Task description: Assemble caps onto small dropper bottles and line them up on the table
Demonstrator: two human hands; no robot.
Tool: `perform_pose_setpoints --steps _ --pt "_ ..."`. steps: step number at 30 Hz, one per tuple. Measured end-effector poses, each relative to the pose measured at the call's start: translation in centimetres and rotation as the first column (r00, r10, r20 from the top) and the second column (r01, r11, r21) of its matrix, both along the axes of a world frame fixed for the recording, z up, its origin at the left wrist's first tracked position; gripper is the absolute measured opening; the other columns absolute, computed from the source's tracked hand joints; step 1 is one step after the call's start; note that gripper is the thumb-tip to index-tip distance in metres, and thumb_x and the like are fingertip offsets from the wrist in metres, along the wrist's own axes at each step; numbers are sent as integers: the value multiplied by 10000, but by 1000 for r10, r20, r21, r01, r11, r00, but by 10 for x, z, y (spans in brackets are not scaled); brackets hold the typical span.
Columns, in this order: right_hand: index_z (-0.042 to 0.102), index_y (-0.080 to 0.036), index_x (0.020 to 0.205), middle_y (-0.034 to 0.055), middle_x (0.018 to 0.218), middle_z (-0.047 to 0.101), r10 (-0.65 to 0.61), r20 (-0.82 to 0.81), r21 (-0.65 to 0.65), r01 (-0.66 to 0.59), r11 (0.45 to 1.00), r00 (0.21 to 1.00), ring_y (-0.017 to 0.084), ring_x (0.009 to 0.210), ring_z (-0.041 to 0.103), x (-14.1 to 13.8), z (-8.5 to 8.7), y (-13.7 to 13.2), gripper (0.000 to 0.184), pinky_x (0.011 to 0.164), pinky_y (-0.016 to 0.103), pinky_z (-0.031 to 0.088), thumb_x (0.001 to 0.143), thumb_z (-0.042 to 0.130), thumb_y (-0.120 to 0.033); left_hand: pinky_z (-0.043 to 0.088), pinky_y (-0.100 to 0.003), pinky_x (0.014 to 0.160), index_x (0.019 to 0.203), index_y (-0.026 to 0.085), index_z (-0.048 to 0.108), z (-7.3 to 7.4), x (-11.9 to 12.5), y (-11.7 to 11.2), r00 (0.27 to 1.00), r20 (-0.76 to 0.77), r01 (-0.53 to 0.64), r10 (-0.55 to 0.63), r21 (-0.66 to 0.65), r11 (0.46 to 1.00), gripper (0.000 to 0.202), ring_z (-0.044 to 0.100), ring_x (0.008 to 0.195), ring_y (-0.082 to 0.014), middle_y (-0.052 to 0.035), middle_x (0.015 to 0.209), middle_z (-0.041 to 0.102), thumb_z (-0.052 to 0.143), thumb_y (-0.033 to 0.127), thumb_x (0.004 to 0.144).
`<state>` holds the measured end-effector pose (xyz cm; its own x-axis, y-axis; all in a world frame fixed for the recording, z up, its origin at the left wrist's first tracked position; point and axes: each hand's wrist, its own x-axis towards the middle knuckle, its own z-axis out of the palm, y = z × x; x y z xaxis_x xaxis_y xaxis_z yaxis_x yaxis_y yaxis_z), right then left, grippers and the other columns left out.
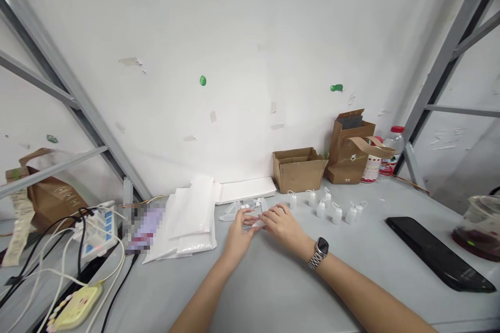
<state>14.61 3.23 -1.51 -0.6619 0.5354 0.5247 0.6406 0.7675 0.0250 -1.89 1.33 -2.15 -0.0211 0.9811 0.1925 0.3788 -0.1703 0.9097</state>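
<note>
My left hand [239, 234] and my right hand [278, 223] meet near the middle of the table, both with fingers closed in a pinch. Between the fingertips shows a small white piece [258, 223], mostly covered, so its kind is unclear. Just beyond the hands lie clear plastic pieces [230, 210] with small white parts. To the right stand several small white bottle-like containers [337, 214], each with a thin loop on top. A watch is on my right wrist.
Left of the hands lies a stack of white padded envelopes [191, 218]. An open cardboard box [299, 174] and a brown paper bag [347, 153] stand by the wall. At right are a black phone-like slab [437, 252] and a plastic cup [478, 229]; cables surround a power strip [99, 234] at left.
</note>
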Motion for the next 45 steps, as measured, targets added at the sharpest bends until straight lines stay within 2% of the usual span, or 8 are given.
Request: perform_pose_setpoints --steps 7,13,17,28,32,37,42,45 --pt "602 -160 924 104 891 560 -303 -225 -59 298 953 926 217 844 500 33 5 -13 184 746 355 358 855 465 -262 454 -335 793 922 167 531 4 -21 10 974 -170 -135 149 90 987 210 592 869 -183 -91 982 602 483 311 776" --pt "555 -169 814 27 682 572 -546 -288 -373 433 820 786 161 596 524 95 -3 -31 284 627 298 388 835 438 -426 426 -354 720 1116 135 498 6 -29 6 502 -782 -337 370 217 916 375 556 855 -261 -124 882 543 367 344 833" --pt "507 -194 677 29 634 606 -680 -177 -505 527 684 712 174 554 542 122 -14 -40 249 550 275 376 820 425 -381 414 -345 673 1098 86 482 5 -30 8 425 -854 -359 301 146 922 441 567 819 -282 -152 860 559 304 402 846" --pt "539 -169 719 67 686 625 -687 -115 -463 573 676 718 187 595 583 113 -17 -26 253 529 267 398 835 417 -358 405 -330 668 991 131 510 1 -32 11 428 -872 -346 239 87 934 404 581 802 -269 -140 850 573 277 428 851" --pt "552 -142 925 100 755 637 -722 -53 -267 687 676 690 205 597 603 119 -12 -44 309 524 282 397 840 410 -403 406 -323 637 996 174 497 2 -32 10 456 -872 -330 175 17 944 366 594 777 -255 -126 854 579 253 412 860" --pt "578 -178 687 89 602 617 -742 52 -115 742 660 668 210 496 583 111 18 -80 353 463 285 352 846 368 -414 400 -306 598 1011 189 437 5 -30 7 554 -826 -321 108 -92 942 264 602 788 -237 -114 897 599 241 291 867" --pt "635 -223 769 31 661 648 -479 -123 -538 347 768 869 167 559 587 68 38 -78 320 504 253 387 836 401 -430 406 -326 597 1023 135 333 10 -23 4 742 -646 -319 180 -103 942 223 620 758 -249 -130 826 621 271 273 859" --pt "636 -212 955 29 777 650 -348 -315 -697 34 716 883 142 603 571 40 32 -51 331 572 246 420 815 446 -443 425 -321 643 968 185 298 7 -16 2 884 -444 -162 146 1 987 179 616 756 -215 -85 821 602 280 330 864"
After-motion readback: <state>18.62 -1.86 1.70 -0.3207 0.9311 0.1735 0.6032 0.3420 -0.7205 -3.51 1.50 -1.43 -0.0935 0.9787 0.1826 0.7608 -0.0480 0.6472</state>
